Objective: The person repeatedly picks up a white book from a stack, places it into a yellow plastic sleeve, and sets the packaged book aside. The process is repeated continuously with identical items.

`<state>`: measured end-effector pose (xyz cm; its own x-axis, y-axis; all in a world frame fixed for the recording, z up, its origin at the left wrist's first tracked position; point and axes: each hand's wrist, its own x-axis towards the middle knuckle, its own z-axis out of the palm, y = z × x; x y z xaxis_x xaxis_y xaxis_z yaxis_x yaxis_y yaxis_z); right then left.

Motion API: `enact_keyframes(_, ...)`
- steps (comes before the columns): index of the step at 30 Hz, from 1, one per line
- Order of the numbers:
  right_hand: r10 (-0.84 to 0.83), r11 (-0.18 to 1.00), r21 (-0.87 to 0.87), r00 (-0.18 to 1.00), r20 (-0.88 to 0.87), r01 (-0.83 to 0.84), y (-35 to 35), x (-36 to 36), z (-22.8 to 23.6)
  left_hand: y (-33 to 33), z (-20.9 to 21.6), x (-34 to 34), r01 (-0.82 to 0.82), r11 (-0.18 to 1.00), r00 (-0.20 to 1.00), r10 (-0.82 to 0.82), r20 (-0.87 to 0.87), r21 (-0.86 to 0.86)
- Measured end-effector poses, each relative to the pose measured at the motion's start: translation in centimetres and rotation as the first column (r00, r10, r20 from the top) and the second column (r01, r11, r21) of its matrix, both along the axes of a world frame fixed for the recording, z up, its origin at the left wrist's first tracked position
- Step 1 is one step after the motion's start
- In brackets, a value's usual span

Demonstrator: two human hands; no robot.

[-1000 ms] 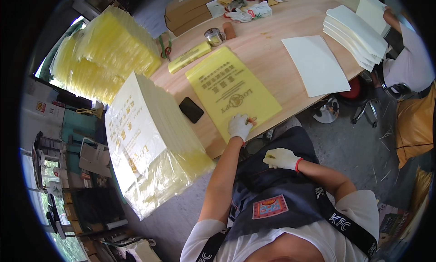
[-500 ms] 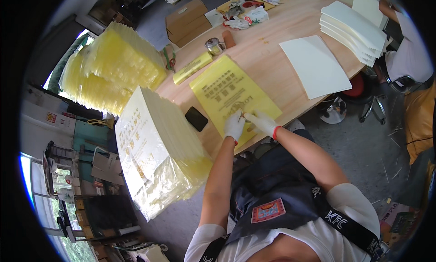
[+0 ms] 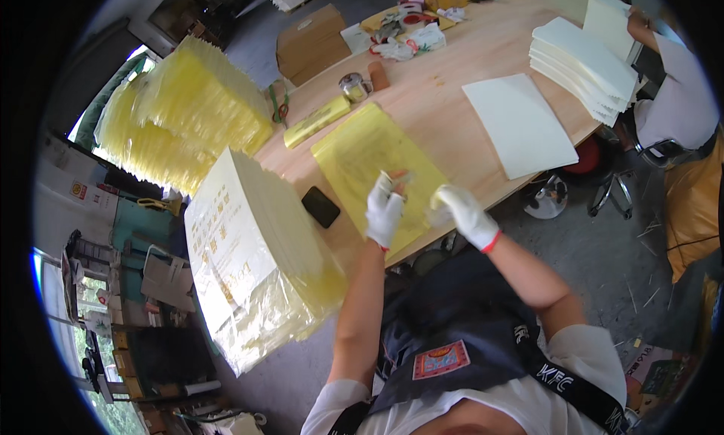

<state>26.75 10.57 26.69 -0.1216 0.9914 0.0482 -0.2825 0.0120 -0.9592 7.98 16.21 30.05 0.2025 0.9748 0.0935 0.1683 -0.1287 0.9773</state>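
Note:
A flat stack of yellow plastic bags [image 3: 362, 152] lies on the wooden table before me, its print only faintly visible now. Over its near part is my left hand [image 3: 385, 212], in a white glove with bare fingertips, the fingers drawn together; what they pinch, if anything, I cannot make out. My right hand [image 3: 469, 218], gloved in white with a red cuff, hovers by the stack's near right edge. Its fingers are curled and slightly blurred, with a pale translucent smear beside them. A black phone [image 3: 321, 207] lies left of the stack.
A tall pile of printed packs [image 3: 234, 239] and a yellow bundle [image 3: 185, 107] stand at left. Beyond the stack are a folded yellow roll [image 3: 317, 122], scissors [image 3: 279, 110] and a metal mug [image 3: 353, 86]. White sheets [image 3: 520, 126] lie right; a person [image 3: 679, 95] sits at far right.
My hands have moved apart: the right one shifted right and nearer to me, while the left lifted slightly. The bold print on the top yellow bag has turned faint.

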Motion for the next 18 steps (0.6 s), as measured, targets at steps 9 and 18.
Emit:
enact_keyframes(9, -0.265, 0.923, 0.372, 0.86, 0.436, 0.096, 3.7, -4.8, -3.7, -11.9, 4.6, 6.4, 0.465, 0.604, 0.861, -0.141, -0.488, 0.647)
enact_keyframes(18, 0.239, 0.928, -0.061, 0.46, 0.855, -0.368, 1.3, 2.8, 0.2, -6.6, -6.7, 2.1, 0.2, 0.95, 0.941, -0.118, -0.318, 0.239)
